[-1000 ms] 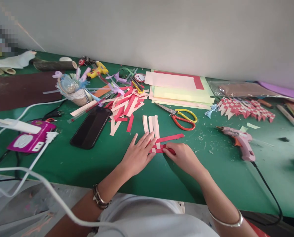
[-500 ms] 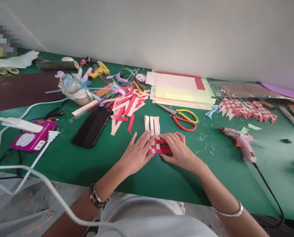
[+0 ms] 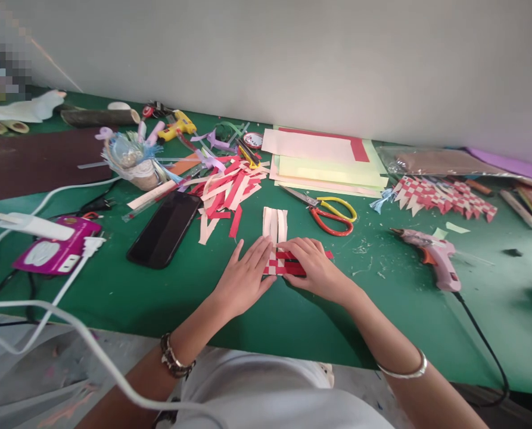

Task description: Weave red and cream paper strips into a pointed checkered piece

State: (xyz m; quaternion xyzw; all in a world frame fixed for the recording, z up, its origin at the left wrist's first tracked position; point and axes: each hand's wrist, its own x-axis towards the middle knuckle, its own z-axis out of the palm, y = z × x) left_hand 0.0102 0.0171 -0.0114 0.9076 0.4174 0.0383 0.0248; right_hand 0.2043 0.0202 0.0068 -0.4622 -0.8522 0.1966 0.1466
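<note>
A small checkered weave of red and pale pink paper strips lies on the green table in front of me. Pale strips stick out from its far side, and red ends show at the right. My left hand rests on the weave's left part, fingers stretched out and thumb by the near edge. Over the right part curves my right hand, holding the strips between its thumb at the near edge and its fingers farther in. Both hands hide much of the weave.
Scissors lie beyond my right hand, a pink glue gun farther right. A black phone and loose paper strips are at the left. Paper sheets sit behind. White cables cross the left side.
My right hand has shifted slightly left along the weave, and red strip ends now show past its right side. The pale strips at the far side have moved closer together.
</note>
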